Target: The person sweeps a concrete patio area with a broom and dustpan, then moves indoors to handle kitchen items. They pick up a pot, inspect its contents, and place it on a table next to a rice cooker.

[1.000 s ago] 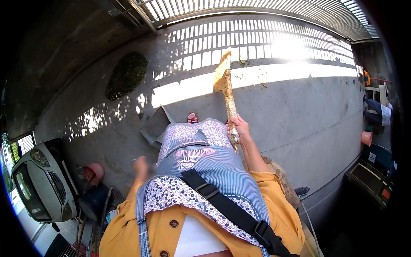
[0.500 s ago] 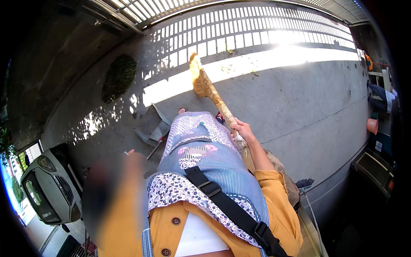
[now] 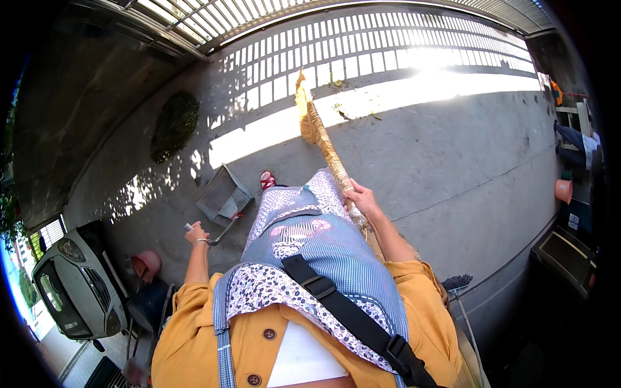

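Observation:
My right hand (image 3: pixel 363 200) is closed round the handle of a straw broom (image 3: pixel 327 150), its lower grip wrapped in something shiny. The broom slants away from me, and its yellowish bristle head lies at the edge of the sunlit strip of floor. Out to the left, my left hand (image 3: pixel 197 234) is closed on the handle of a grey metal dustpan (image 3: pixel 224 192). The pan is low, by the floor, ahead of my left side, with a bent handle and a bit of red at the joint. Scattered leaf scraps (image 3: pixel 341 111) lie just right of the broom head.
A dark heap of leaves (image 3: pixel 174 126) lies on the concrete floor (image 3: pixel 440 149) at the left. A barred gate (image 3: pixel 272 19) closes the far side. A parked car (image 3: pixel 77 281), a pink bucket (image 3: pixel 147 265) and a mop (image 3: pixel 458 282) stand nearer. My red shoe (image 3: pixel 267 179) shows by the dustpan.
The blurred shape over my left arm is gone, so hand and dustpan handle show plainly. The broom head has shifted slightly right and away. My red-shod foot has come out from under the apron.

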{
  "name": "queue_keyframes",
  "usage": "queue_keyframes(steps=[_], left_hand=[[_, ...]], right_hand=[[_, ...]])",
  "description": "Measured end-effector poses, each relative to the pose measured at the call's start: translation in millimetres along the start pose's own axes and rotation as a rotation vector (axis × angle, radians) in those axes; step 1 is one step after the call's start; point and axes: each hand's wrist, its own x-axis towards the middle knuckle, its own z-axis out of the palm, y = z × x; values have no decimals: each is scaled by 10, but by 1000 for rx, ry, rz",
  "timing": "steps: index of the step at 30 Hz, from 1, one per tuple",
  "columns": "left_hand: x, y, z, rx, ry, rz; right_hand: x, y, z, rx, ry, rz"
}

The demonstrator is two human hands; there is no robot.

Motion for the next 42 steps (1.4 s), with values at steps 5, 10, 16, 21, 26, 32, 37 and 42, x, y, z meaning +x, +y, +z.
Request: queue_keyframes(steps=[5, 10, 16, 21, 26, 32, 37, 42], left_hand=[[5, 119, 89, -32, -59, -24], [44, 95, 57, -64, -63, -62], [286, -81, -112, -12, -29, -68], [361, -181, -279, 3, -7, -44], [443, -207, -279, -11, -25, -30], [331, -125, -271, 17, 22, 14], [382, -131, -321, 36, 13, -24], [373, -67, -336, 67, 71, -39]], right_hand=[[-107, -112, 77, -23, -9, -27], [-468, 167, -365, -590, 194, -313], [-668, 244, -745, -456, 398, -132], [-427, 281, -796, -189, 519, -70], [363, 418, -837, 22, 564, 30], [383, 475, 129, 63, 432, -3], [-81, 348, 26, 167, 262, -42], [-168, 444, -106, 85, 416, -37]])
